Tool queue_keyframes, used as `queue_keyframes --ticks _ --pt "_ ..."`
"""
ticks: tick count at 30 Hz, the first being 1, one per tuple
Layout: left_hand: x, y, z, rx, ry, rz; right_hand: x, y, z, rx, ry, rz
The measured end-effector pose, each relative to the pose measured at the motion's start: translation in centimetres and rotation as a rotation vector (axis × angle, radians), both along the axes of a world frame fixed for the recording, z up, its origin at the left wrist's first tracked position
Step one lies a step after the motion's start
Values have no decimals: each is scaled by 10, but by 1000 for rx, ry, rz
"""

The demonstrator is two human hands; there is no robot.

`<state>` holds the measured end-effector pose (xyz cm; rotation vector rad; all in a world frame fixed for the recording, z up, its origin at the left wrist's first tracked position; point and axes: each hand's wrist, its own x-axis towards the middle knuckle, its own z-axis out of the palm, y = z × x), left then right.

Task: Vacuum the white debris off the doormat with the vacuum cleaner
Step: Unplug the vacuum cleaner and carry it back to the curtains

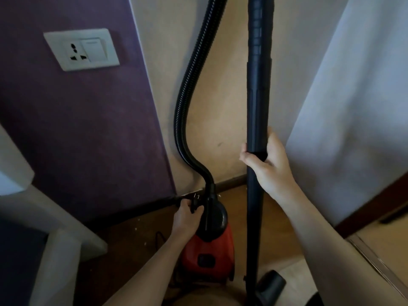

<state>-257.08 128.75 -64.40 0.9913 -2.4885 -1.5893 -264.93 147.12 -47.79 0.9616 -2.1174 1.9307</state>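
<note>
Red vacuum cleaner (207, 250) with black ribbed hose (185, 102) and black wand (258, 107); white socket plate (81, 49) at ten o'clock on purple wall (88, 129).

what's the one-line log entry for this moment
left hand: holds plug | right hand: grips wand | wall socket: empty

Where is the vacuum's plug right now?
Head view, lower centre: the plug is held in the left hand, just left of the hose joint on the red vacuum body, below the wall socket.
</note>
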Motion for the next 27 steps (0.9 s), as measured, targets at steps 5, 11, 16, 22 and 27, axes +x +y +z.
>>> queue_keyframes --ticks 5,11,16,22,27 --pt "-10 15 -33 42 -39 -22 -1 7 -18 -129 -27 114" --pt "-21 25 -49 12 -117 -31 -3 12 -41 -111 -60 75" --pt "-25 28 -67 -121 -138 -23 4 18 -57 -73 -77 11" --pt "-39 37 -83 -34 -79 -12 21 33 -60 -57 -86 -22" --pt "-43 43 -87 105 -48 53 25 30 -64 -42 -74 -117"
